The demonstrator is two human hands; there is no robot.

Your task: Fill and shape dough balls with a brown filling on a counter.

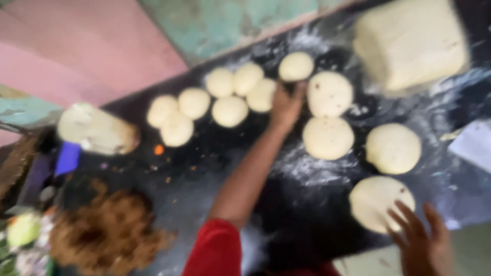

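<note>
The view is blurred. My left hand [286, 105] reaches far across a dark, floured worktop [215, 168] on a bare arm with a red sleeve. Its fingertips are at the lower edge of a round dough ball [296, 66]; the blur hides whether they grip it. Several more dough balls [230, 110] lie in a cluster to the left of that hand. My right hand [422, 245] is at the bottom right, fingers spread, touching the near edge of a flattened dough disc [376, 202]. Three other flattened discs [328, 137] lie between the two hands.
A big pale block of dough [411, 43] sits at the far right. A pale lump [97, 130] lies at the left, with a brown crumbly heap [107, 235] near the front left. A pink and green wall [102, 46] runs behind the worktop.
</note>
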